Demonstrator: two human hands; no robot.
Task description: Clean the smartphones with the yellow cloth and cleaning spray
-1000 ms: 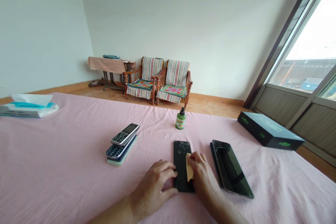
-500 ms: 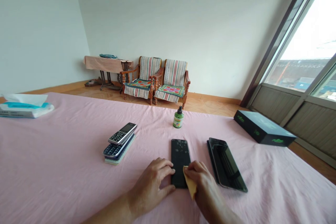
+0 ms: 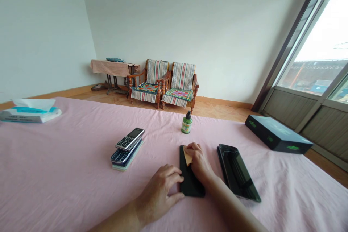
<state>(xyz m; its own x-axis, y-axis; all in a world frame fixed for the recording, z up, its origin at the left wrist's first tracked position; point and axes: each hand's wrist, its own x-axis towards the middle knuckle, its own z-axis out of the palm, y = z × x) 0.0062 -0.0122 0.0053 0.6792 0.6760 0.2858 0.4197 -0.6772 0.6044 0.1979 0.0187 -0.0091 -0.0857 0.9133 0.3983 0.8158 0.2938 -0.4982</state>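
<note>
A dark smartphone (image 3: 192,185) lies flat on the pink cloth in front of me. My left hand (image 3: 161,193) rests at its left edge, fingers apart, the fingertips touching the side. Pinched in my right hand (image 3: 199,163) is a yellow cloth (image 3: 187,157), pressed on the upper part of the screen. My right hand and wrist hide part of the phone. Beyond it stands a green spray bottle (image 3: 186,125) with a black top.
To the right lies a larger black tablet (image 3: 240,174) on another dark device. Keypad phones (image 3: 130,139) are stacked at left. A black box (image 3: 277,134) sits far right, a tissue pack (image 3: 32,115) far left. Two chairs (image 3: 179,79) stand by the wall.
My right hand has moved the yellow cloth from the phone's lower right side up to its top. The pale droplets seen there earlier no longer show. My left hand has stayed at the edge.
</note>
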